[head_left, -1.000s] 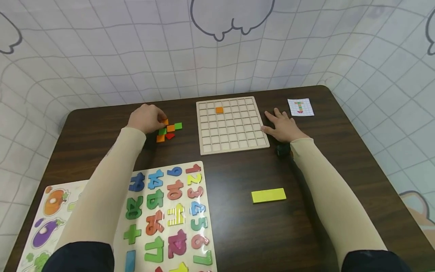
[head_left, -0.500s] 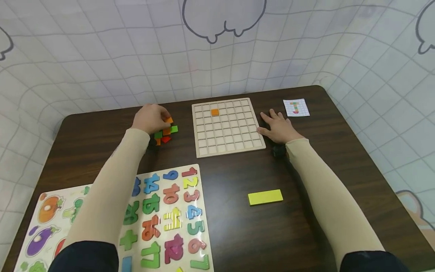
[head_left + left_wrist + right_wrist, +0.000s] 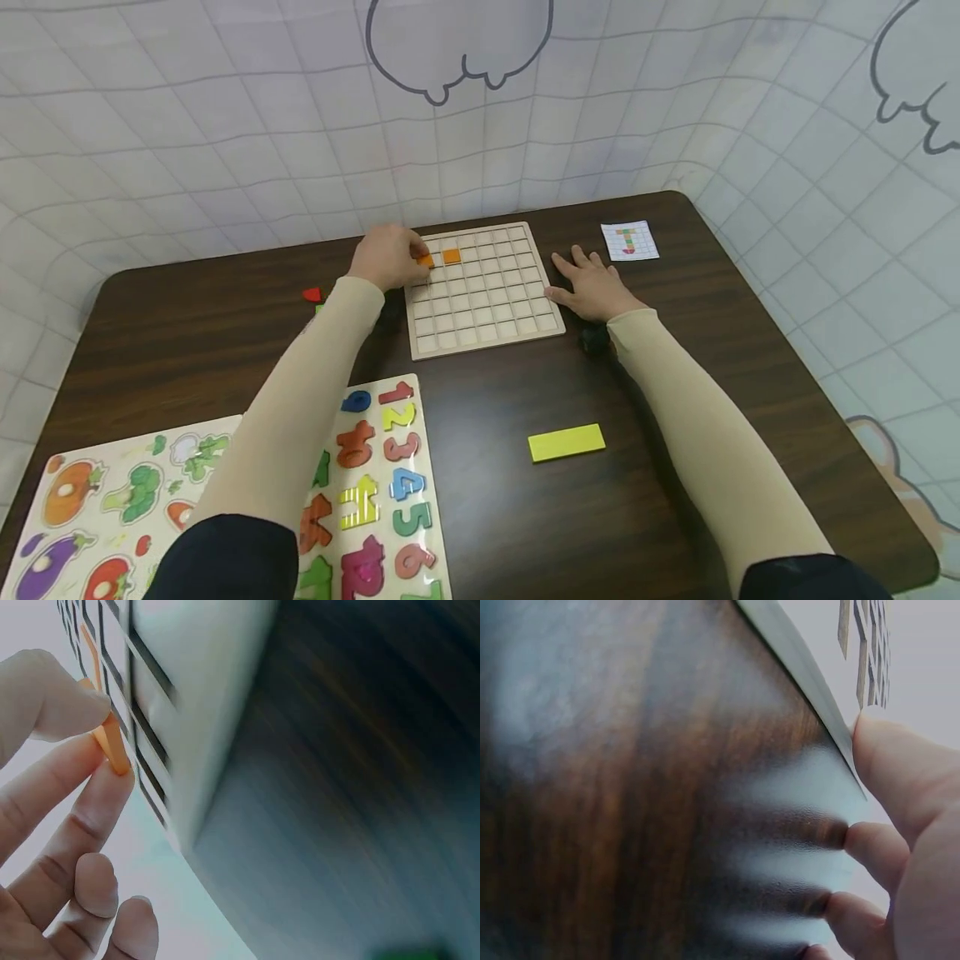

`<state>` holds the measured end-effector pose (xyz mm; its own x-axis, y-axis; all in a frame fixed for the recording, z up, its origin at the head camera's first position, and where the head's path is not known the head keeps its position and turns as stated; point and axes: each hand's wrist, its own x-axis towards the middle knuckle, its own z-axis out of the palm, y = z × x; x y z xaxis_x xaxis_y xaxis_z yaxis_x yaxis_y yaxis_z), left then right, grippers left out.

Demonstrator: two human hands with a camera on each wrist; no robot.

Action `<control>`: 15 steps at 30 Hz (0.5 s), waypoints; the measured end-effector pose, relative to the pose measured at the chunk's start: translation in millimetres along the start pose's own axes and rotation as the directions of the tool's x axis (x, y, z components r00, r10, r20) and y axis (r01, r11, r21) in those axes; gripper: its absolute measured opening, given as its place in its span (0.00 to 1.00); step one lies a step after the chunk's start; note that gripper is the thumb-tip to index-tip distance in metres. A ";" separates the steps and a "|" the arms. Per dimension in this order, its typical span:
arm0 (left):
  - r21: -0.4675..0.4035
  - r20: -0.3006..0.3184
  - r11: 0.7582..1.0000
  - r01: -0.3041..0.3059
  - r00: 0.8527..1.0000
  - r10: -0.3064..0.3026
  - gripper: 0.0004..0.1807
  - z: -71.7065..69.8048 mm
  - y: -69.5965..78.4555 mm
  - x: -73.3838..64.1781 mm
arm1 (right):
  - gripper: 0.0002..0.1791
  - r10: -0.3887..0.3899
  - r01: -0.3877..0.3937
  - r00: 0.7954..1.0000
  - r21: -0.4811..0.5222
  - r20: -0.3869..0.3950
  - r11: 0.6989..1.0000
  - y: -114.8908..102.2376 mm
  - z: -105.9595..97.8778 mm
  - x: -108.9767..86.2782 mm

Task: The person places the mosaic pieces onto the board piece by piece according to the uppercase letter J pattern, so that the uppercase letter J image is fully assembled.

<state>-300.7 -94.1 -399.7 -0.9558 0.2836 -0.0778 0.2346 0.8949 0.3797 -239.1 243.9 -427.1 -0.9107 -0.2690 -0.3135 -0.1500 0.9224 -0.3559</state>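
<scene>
My left hand (image 3: pixel 387 257) is over the upper left corner of the wooden grid board (image 3: pixel 487 332), pinching an orange square tile (image 3: pixel 112 744) between thumb and fingers. Right of it, another orange tile (image 3: pixel 452 257) sits in a cell of the board's top area. My right hand (image 3: pixel 595 286) lies with fingers spread on the table at the board's right side, its thumb (image 3: pixel 889 754) touching the board's edge. Left of the board, a red piece (image 3: pixel 312 294) shows; the left arm hides most of the other loose tiles.
A small card (image 3: pixel 630 241) with a coloured tile pattern lies at the back right. A yellow bar (image 3: pixel 566 443) rests nearer the front. Number (image 3: pixel 431 567) and vegetable (image 3: pixel 161 450) puzzle boards occupy the front left. A white tiled-pattern cloth rises behind the table.
My left hand has picked an orange tile from the loose pieces and carried it right to the grid board. My right hand stays beside the board. The head view has shifted slightly.
</scene>
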 end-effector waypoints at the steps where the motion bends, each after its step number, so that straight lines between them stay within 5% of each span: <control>1: -0.002 0.001 1.000 -0.006 1.000 0.006 0.17 2.8 4.2 3.9 | 0.41 0.001 -0.001 1.000 0.001 -0.001 1.000 -0.6 0.6 -0.2; 15: 0.032 0.009 0.982 -0.185 0.983 0.185 0.14 27.0 62.1 33.0 | 0.42 0.034 -0.034 0.999 -0.017 -0.001 0.999 0.3 2.1 0.2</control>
<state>-312.8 -19.9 -403.6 -0.8944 0.4470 -0.0149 0.4127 0.8377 0.3578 -238.6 243.6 -429.0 -0.9156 -0.2371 -0.3246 -0.1252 0.9356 -0.3302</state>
